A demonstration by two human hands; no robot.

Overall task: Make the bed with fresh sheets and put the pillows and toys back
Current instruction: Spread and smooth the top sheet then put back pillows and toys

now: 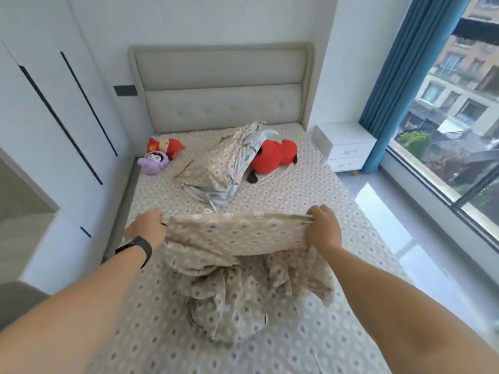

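We see both arms stretched out over the bed (310, 184), which already wears a fitted sheet w/ a beige diamond print. The left hand (147, 226) and right hand (324, 229) each pinch one end of a taut edge of a matching patterned cloth (237, 233), prob. a cover or sheet; fingers of both hands are curled tight onto the fabric, thumbs hidden under it. The held edge runs left to right between the hands, and the rest of the cloth hangs down and bunches in a crumpled heap on the near-middle of the bed. A black wristband (136, 248) sits on the left wrist. Farther up, mid-bed, lies a rumpled pillowcase (229, 163) w/ a leafy lining showing, partly draped over a big red plush toy (272, 157) just right of it. At the far left of the bed, a small red doll (164, 147) lies touching a purple plush (152, 163). Beyond is the padded headboard (221, 87). A white nightstand (344, 145) stands right of the bed, next to a blue curtain (405, 76) & large window.
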